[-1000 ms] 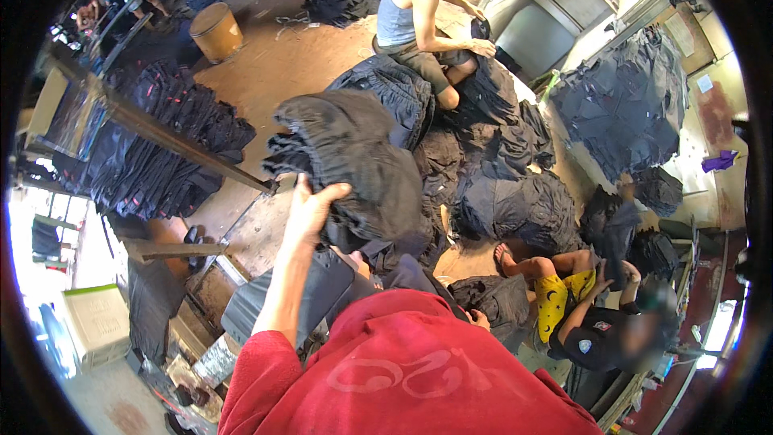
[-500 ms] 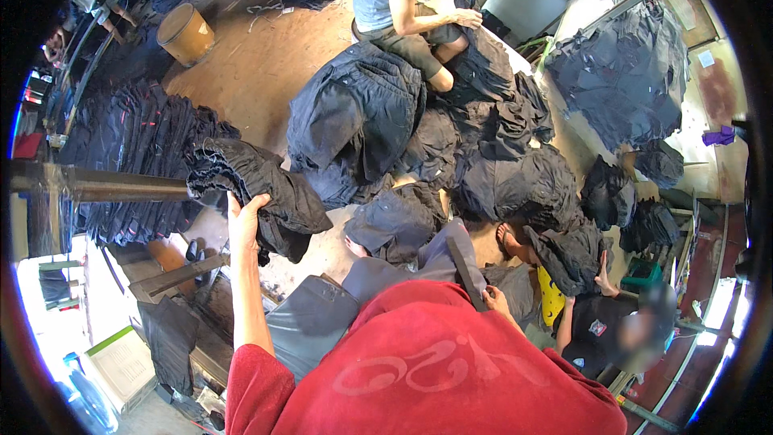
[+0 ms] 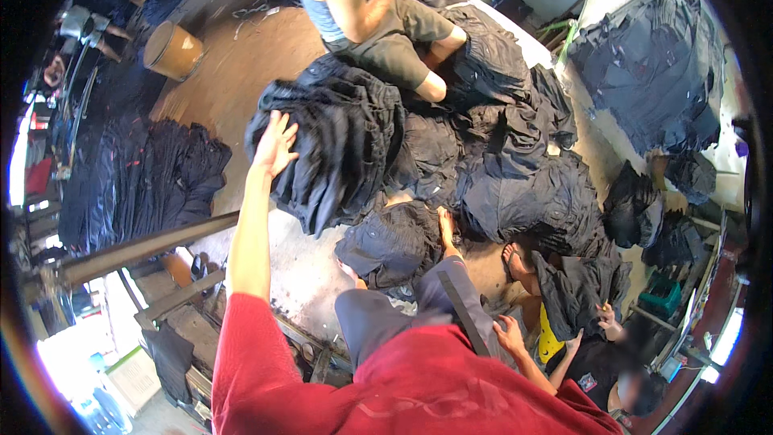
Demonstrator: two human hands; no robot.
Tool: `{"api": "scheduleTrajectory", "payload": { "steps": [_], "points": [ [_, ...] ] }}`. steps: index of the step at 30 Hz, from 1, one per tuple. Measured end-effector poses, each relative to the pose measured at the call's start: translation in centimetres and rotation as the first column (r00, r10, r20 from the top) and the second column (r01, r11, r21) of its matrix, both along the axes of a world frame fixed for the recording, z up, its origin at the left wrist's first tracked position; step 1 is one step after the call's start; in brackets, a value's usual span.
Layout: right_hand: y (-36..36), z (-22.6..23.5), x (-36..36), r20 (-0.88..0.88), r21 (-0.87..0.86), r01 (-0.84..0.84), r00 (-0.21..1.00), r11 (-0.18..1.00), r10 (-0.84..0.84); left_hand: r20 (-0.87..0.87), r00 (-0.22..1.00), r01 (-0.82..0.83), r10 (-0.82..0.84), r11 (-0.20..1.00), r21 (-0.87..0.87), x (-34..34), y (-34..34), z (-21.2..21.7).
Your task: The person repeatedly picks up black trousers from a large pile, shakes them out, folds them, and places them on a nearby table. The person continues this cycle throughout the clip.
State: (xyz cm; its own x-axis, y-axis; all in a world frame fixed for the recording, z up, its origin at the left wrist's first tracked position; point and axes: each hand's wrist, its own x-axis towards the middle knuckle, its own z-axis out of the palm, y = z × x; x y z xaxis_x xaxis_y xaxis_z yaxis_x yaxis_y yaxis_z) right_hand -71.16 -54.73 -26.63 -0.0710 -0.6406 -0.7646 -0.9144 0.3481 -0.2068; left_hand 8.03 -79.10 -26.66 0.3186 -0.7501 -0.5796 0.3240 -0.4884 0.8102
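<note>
My left hand (image 3: 274,143) is raised with fingers spread and holds nothing. It sits at the left edge of a large heap of dark navy garments (image 3: 338,153), touching or almost touching it. My right hand (image 3: 509,335) lies low on my grey trouser leg (image 3: 403,314), fingers apart, next to a dark strip (image 3: 463,314) that runs along the leg. My bare foot (image 3: 445,227) points toward a smaller dark bundle (image 3: 390,242).
More dark garment heaps (image 3: 523,193) cover the floor ahead and to the right. A person in a blue-grey top (image 3: 354,0) sits beyond the heap; another person (image 3: 580,346) crouches at lower right. A brown drum (image 3: 173,50) stands far left, above a metal rail (image 3: 145,246).
Half a second ago my left hand gripped a dark bundle of garments at the left. Now it is open beside the big heap, and the view has swung toward the heaps.
</note>
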Motion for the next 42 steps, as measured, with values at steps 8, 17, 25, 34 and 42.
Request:
{"api": "scheduleTrajectory", "payload": {
  "steps": [8, 17, 25, 34, 42],
  "points": [
    [-4.2, 2.7, -6.3, -0.015, -0.009, 0.19, 0.982, 0.982, -0.19, 0.59, 0.657, 0.217, -0.468, 0.868, 0.447, -3.3, -10.8, -20.3],
    [-7.1, -1.0, -4.8, 0.082, 0.005, 0.308, 0.948, 0.951, -0.307, 0.796, 0.512, 0.038, -0.323, 0.934, 0.355, 1.8, -9.9, -29.4],
    [-25.2, -17.0, 2.5, 0.37, -0.288, 0.296, 0.912, 0.911, -0.179, 0.787, 0.576, 0.082, -0.22, 0.974, 0.212, 6.5, -7.8, -34.5],
    [-49.5, -53.1, 20.5, 0.361, -0.234, -0.059, 0.922, 0.97, 0.143, 0.7, 0.474, 0.326, -0.535, 0.845, 0.424, 20.8, 1.1, -37.3],
    [-57.5, -64.6, 31.5, 0.052, -0.042, 0.109, 0.993, 0.993, -0.107, 0.695, 0.523, 0.224, -0.494, 0.866, 0.447, 26.1, 6.7, -34.8]
  ]
}}
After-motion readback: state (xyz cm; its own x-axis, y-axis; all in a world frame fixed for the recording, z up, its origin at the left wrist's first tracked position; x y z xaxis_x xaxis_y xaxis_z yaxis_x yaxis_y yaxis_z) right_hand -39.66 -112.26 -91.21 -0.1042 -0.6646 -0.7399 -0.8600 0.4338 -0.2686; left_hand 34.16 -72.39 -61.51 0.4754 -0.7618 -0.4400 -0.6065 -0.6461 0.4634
